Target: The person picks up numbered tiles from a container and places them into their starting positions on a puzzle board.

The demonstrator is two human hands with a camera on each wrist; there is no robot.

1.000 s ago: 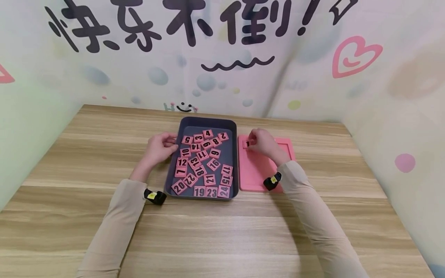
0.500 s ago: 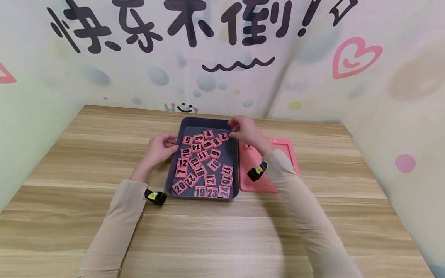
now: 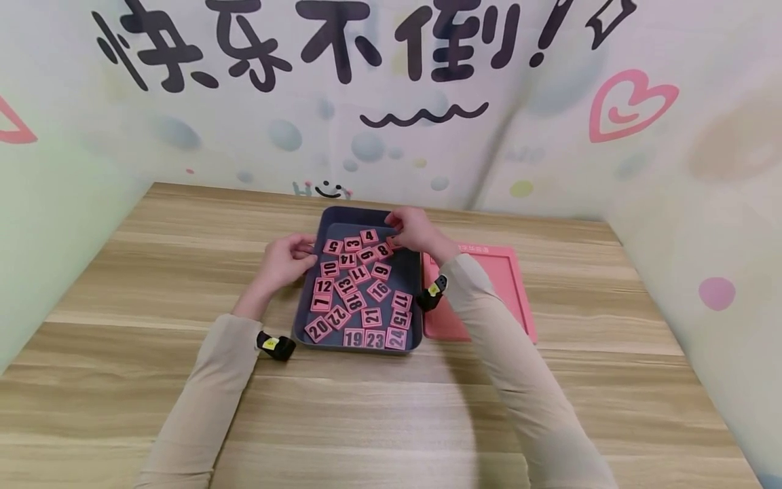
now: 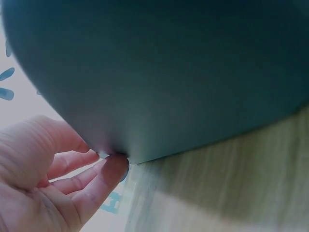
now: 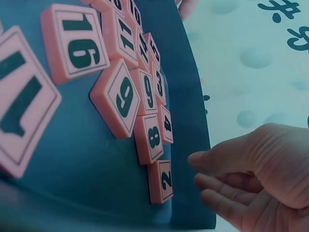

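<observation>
My left hand (image 3: pixel 286 263) holds the left rim of a dark blue tray (image 3: pixel 411 285), thumb and fingers at its edge; the left wrist view shows the fingertips (image 4: pixel 116 166) at the tray's wall. Inside the tray lie several pink square tiles with black numbers, turned various ways. Over the tray's far right corner reaches my right hand (image 3: pixel 417 229), partly covering the tile numbered 2 (image 5: pixel 164 181). Its thumb and fingers are slightly apart with nothing between them, just beside that tile in the right wrist view. The 8 tile (image 5: pixel 150 137) and 4 tile (image 5: pixel 165 124) lie close by.
A pink rectangular board (image 3: pixel 482 292) with a raised border lies right beside the tray, partly under my right forearm. Both rest on a wood-grain table (image 3: pixel 342 421). Behind it stands a printed wall (image 3: pixel 244 149) with large black characters.
My right hand has let go of the 1 tile at the board's upper left and moved left over the tray to the 2 tile. The left hand stays at the tray's rim.
</observation>
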